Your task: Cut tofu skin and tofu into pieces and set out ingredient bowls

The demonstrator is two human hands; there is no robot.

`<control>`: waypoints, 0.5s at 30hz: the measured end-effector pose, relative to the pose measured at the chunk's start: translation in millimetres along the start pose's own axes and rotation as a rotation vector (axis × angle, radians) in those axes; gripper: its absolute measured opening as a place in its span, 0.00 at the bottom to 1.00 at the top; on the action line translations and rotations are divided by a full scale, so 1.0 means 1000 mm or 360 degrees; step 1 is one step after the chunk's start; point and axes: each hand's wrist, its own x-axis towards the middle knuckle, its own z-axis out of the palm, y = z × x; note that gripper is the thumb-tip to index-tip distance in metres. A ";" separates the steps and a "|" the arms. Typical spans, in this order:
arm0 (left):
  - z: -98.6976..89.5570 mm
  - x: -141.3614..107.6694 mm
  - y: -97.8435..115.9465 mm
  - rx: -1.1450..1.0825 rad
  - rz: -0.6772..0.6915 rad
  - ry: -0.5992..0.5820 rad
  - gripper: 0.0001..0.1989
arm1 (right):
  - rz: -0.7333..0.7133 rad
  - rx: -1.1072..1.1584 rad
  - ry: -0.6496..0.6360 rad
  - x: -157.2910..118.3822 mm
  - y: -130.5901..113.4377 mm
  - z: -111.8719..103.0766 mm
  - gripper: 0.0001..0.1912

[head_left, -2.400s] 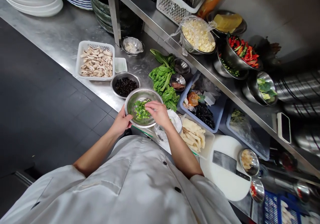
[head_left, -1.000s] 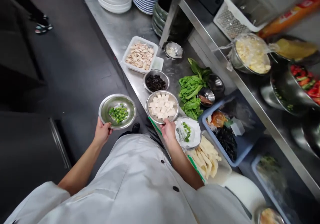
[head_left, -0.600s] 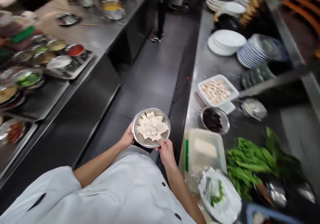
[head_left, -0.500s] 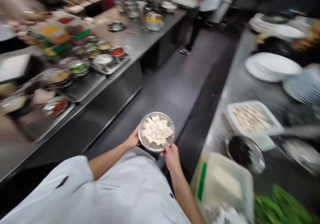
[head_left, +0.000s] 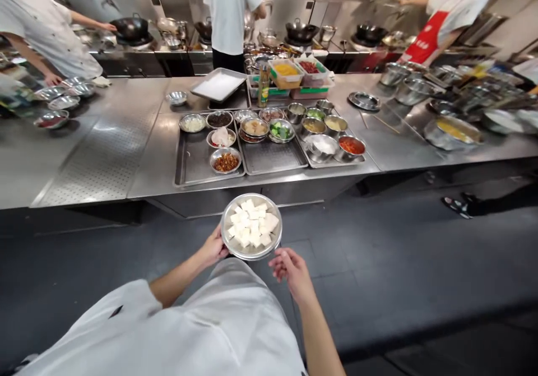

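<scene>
A shallow metal bowl (head_left: 225,240) of white tofu cubes (head_left: 252,222) is held in front of my waist, over the floor. My left hand (head_left: 214,247) grips its left rim; some of those fingers are hidden behind the bowl. Just off the bowl's lower right edge is my right hand (head_left: 292,269), open, with loosely bent fingers and nothing in it. On the counter ahead, metal trays (head_left: 275,162) carry several small bowls, among them one of brown nuts or dried bits (head_left: 226,162), one of green vegetables (head_left: 281,130) and one of chopped red pepper (head_left: 351,146).
A long steel counter (head_left: 147,157) crosses in front of me. Plastic tubs (head_left: 286,76), a sauce bottle (head_left: 263,87) and an upturned tray (head_left: 221,84) stand farther back. Pots (head_left: 451,132) crowd the right side. Several people work near woks (head_left: 130,28) along the far wall.
My view has swung left from the aisle to face the counter squarely. My right hand has let go of the bowl; my left hand still holds it.
</scene>
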 end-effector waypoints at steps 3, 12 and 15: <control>-0.038 0.038 0.059 -0.0017 0.0167 0.0102 0.47 | 0.0066 -0.0027 0.0084 0.063 -0.005 0.023 0.36; -0.061 0.165 0.170 -0.0013 0.0148 0.0085 0.37 | 0.0276 -0.0369 0.0585 0.153 0.042 -0.014 0.27; -0.019 0.221 0.171 -0.0071 0.0108 0.0007 0.38 | 0.0422 -0.0587 0.0833 0.140 0.072 -0.050 0.24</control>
